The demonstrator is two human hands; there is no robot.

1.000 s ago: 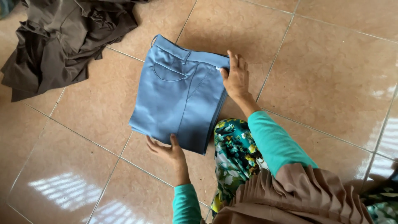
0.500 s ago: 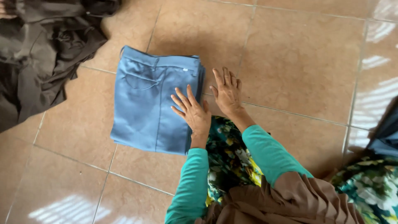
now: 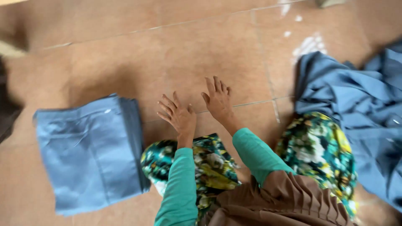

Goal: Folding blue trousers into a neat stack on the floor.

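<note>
A folded light-blue garment [image 3: 90, 157] lies flat on the tiled floor at the left. My left hand [image 3: 178, 115] hovers just right of it, fingers spread, holding nothing. Beside it, my right hand [image 3: 217, 100] is also spread above bare tile and holds nothing. Both arms wear teal sleeves. A crumpled blue-grey cloth [image 3: 360, 109] is heaped at the right, apart from both hands.
My knees in green floral fabric [image 3: 318, 155] sit below the hands, with a brown pleated cloth [image 3: 289, 201] over my lap. A dark garment edge [image 3: 6, 113] shows at the far left. Orange-brown tiles [image 3: 167, 50] stretch ahead.
Both hands have come off the folded blue garment and shifted right. The view has swung right, bringing the crumpled blue-grey cloth in and pushing the dark clothes pile nearly out.
</note>
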